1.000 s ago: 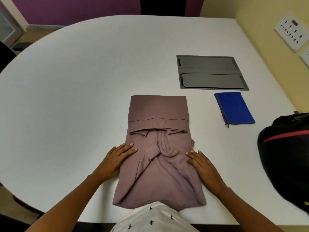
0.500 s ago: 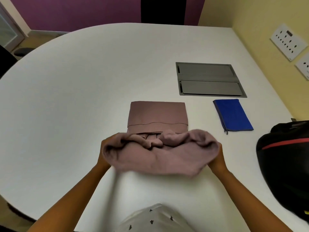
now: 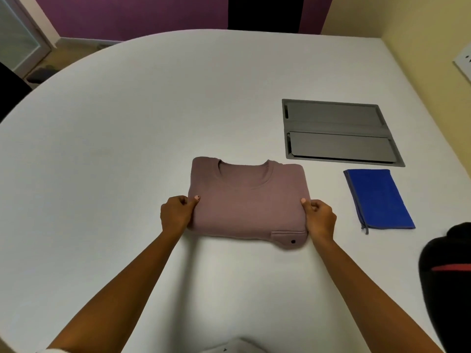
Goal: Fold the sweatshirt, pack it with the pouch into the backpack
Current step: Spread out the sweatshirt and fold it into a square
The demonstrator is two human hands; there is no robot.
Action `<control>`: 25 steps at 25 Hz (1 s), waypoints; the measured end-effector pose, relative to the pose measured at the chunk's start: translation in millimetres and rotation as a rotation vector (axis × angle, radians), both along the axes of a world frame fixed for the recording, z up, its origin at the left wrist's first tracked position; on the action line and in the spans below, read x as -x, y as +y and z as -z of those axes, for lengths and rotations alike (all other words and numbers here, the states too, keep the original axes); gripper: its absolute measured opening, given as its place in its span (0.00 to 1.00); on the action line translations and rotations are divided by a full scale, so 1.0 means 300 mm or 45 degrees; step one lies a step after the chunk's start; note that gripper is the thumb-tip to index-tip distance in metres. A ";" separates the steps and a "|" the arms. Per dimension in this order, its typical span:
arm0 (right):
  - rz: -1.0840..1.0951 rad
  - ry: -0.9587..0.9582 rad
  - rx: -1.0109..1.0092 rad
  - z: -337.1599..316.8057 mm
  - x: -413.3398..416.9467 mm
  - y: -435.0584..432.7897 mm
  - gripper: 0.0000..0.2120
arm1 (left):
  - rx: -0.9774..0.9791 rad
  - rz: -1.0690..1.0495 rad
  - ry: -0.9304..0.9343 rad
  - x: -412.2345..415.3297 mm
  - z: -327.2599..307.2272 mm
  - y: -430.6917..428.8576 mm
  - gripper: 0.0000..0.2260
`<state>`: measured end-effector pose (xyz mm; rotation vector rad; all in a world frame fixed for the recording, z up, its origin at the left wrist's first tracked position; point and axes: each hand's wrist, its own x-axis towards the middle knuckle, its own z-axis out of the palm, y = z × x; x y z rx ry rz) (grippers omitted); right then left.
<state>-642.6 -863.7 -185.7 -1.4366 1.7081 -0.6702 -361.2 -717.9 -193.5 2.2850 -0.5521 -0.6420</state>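
Dusty-mauve knit sweatshirt (image 3: 247, 200), folded to a compact rectangle, lies flat on the white rounded desk (image 3: 127, 149), neckline on the far side, front face up. One cuff with a small dark dot pokes out at the near right corner.

Left hand (image 3: 175, 215) grips the sweatshirt's left edge: thumb on top, fingers (image 3: 179, 201) curled against the side. Right hand (image 3: 319, 217) mirrors it on the right edge, thumb on top, fingers (image 3: 317, 205) curled. The bundle sits between the two hands.

Flat blue fabric pouch (image 3: 377, 200) lies on the desk right of the sweatshirt, apart from it. Black backpack with a red stripe (image 3: 448, 276) is at the right frame edge, near the pouch. Grey recessed hatch panel (image 3: 336, 131) sits beyond the pouch.
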 end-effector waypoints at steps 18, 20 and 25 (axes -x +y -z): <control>0.085 0.369 0.333 0.146 -0.044 0.081 0.18 | -0.116 0.104 -0.510 0.077 0.061 -0.008 0.15; 0.090 0.373 0.361 0.140 -0.042 0.083 0.18 | -0.015 0.090 -0.438 0.075 0.060 -0.007 0.16; 0.129 0.156 0.494 0.140 -0.034 0.122 0.17 | 0.311 0.043 -0.271 0.112 0.020 -0.041 0.11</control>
